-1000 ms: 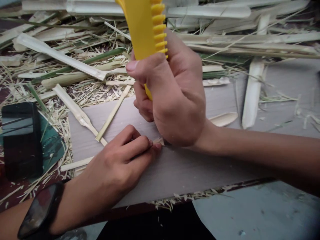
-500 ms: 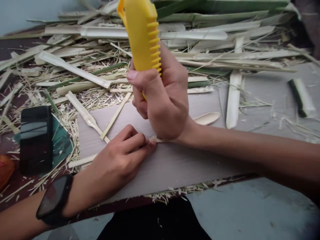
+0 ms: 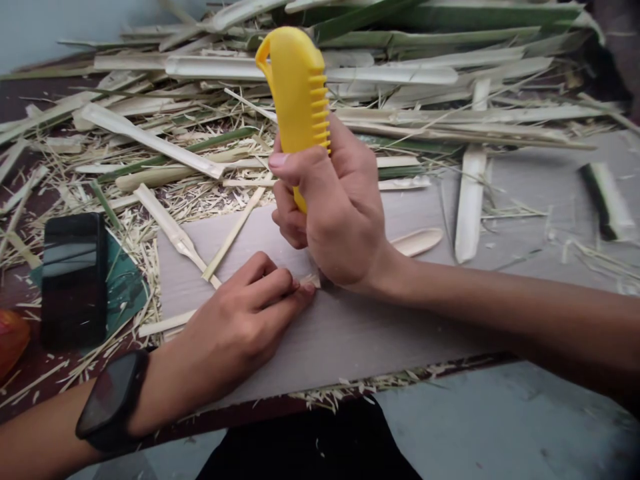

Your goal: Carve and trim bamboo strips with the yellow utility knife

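Note:
My right hand [image 3: 345,207] is wrapped round a yellow utility knife [image 3: 299,93], its ridged handle pointing up and away from me. The knife's blade is hidden behind the hand. Low over the grey board, my left hand [image 3: 245,327] pinches a thin pale strip [image 3: 311,280] with its fingertips, and only a short end shows. Just beyond my right wrist lies a pale, spoon-shaped carved piece [image 3: 417,241]. A notched strip with a narrow neck [image 3: 173,230] rests beyond my left hand, crossed by a straight pale strip [image 3: 235,233].
Long split stalks [image 3: 215,67], some green-skinned, pile up across the back amid shavings. A black phone [image 3: 73,280] lies at left over a green sheet [image 3: 123,287]. The grey board [image 3: 370,340] ends near my lap. A short green-edged piece [image 3: 606,200] lies at right.
My right hand and the utility knife have come slightly down and to the right, so the handle's top now shows. The left hand stays nearly in place.

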`<move>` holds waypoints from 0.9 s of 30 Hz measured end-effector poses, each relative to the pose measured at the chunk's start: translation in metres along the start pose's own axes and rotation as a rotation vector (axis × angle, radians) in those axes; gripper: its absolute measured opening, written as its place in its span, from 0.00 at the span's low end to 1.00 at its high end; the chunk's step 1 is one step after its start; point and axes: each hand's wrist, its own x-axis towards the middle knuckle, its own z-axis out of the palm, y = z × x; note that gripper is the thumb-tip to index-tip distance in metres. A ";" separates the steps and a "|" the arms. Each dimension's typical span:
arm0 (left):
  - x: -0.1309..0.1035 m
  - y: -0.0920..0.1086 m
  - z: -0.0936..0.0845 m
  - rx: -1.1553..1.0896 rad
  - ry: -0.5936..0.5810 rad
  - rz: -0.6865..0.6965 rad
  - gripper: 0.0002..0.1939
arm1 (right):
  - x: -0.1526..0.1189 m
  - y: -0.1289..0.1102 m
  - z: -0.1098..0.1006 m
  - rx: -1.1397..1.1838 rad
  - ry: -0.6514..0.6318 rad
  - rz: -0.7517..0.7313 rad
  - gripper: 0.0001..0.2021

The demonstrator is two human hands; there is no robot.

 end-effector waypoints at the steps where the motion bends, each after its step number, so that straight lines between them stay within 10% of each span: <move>1: 0.000 0.000 0.000 -0.005 0.004 -0.001 0.13 | 0.000 0.001 0.000 0.004 0.004 -0.022 0.05; 23: 0.003 0.000 -0.002 0.005 0.011 0.051 0.13 | 0.019 0.005 0.008 0.152 0.059 -0.418 0.04; 27: 0.003 0.001 -0.001 0.019 0.009 0.048 0.14 | 0.014 0.005 0.004 0.155 0.036 -0.286 0.06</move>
